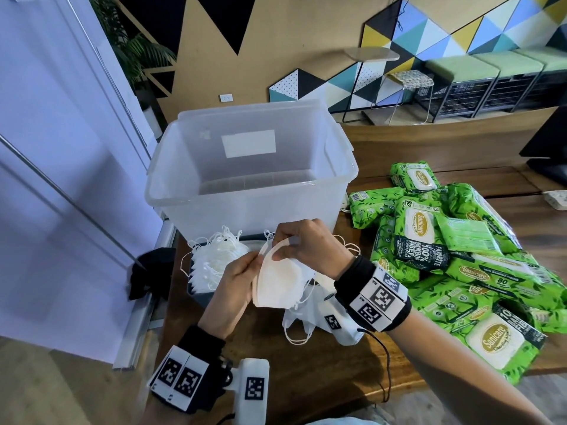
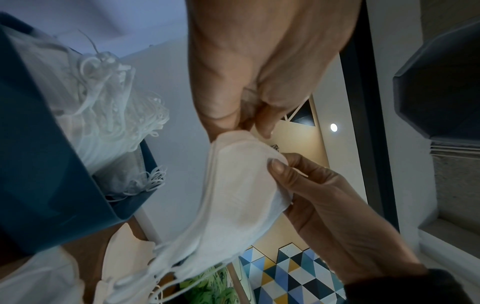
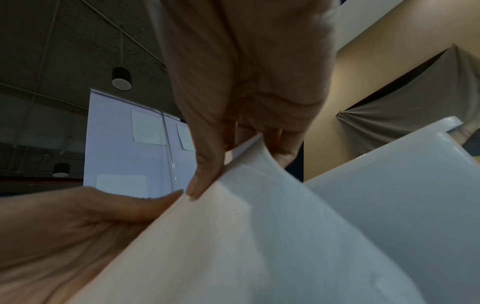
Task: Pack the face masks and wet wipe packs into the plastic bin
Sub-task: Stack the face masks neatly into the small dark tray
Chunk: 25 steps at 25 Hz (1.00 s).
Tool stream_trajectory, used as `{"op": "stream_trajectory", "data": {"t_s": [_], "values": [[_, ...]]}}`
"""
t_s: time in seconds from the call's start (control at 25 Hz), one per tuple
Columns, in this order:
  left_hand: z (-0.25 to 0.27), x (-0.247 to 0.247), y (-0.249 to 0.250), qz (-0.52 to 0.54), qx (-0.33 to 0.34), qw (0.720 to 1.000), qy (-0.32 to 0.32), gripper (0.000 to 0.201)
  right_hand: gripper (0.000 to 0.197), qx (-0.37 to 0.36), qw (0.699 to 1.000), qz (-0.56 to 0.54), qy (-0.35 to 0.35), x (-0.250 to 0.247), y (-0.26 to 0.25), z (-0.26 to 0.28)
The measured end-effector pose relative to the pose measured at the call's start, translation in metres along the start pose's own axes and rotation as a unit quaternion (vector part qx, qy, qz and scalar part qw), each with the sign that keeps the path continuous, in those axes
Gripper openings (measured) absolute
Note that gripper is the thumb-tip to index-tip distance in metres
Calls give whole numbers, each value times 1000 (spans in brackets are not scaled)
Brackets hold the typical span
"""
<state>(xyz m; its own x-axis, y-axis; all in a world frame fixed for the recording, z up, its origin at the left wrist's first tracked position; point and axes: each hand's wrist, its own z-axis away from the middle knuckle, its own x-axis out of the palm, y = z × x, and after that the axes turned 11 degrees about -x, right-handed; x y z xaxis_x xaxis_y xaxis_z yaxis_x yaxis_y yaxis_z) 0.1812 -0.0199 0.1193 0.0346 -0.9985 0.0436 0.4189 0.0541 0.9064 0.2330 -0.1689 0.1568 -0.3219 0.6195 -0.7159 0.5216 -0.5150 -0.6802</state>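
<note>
Both hands hold a small stack of white face masks (image 1: pixel 280 282) just in front of the clear plastic bin (image 1: pixel 233 216), which looks empty. My left hand (image 1: pixel 254 265) pinches the stack's left edge, and my right hand (image 1: pixel 280 251) pinches its top edge. In the left wrist view the mask stack (image 2: pixel 239 195) hangs between the left hand (image 2: pixel 255 125) and the right hand (image 2: pixel 280 170). The right wrist view shows the right hand (image 3: pixel 207 185) pinching the masks (image 3: pixel 259 236). Green wet wipe packs (image 1: pixel 445 246) lie heaped on the right.
A dark blue tray (image 1: pixel 199 297) with several more masks (image 1: pixel 214 262) stands left of my hands, below the bin. Loose masks (image 1: pixel 299 325) lie on the wooden table (image 1: pixel 264 357). A white wall panel (image 1: pixel 61 179) closes the left side. A black cloth (image 1: pixel 147 271) lies by the table's left edge.
</note>
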Motion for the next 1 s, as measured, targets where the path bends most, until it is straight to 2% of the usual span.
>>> {"op": "stream_trajectory", "data": {"t_s": [0.12,0.16,0.24,0.32,0.48,0.56,0.6,0.64,0.68,0.72,0.8,0.88,1.0], "values": [[-2,3,0,105,-34,994,-2,27,15,-1,1000,1,-16,0,-2,-2],[-1,3,-2,83,-23,996,-6,27,16,-2,1000,7,-19,0,-2,-3],[2,2,-7,-33,22,999,-14,19,15,-5,1000,15,-23,3,-1,-6],[1,-1,-16,-119,49,992,-1,18,15,0,1000,2,-22,11,2,-8],[-1,-15,-38,-198,54,977,51,19,15,12,998,-61,0,40,18,0],[2,-29,-53,-201,37,976,71,20,8,58,986,-148,40,52,46,13],[6,-35,-60,-178,28,980,81,22,11,93,976,-185,73,56,68,22],[12,-42,-64,-146,18,985,89,23,17,134,967,-190,105,61,91,31],[18,-46,-67,-113,10,989,96,24,20,175,966,-145,119,64,116,39],[23,-50,-69,-78,0,992,100,25,19,205,972,-56,104,65,140,45],[26,-58,-77,-25,-31,993,110,24,26,221,965,141,-12,64,177,49],[27,-61,-84,5,-64,991,116,23,46,170,945,236,-148,59,200,36],[26,-54,-86,11,-82,989,119,20,60,84,899,320,-287,51,211,8]]}}
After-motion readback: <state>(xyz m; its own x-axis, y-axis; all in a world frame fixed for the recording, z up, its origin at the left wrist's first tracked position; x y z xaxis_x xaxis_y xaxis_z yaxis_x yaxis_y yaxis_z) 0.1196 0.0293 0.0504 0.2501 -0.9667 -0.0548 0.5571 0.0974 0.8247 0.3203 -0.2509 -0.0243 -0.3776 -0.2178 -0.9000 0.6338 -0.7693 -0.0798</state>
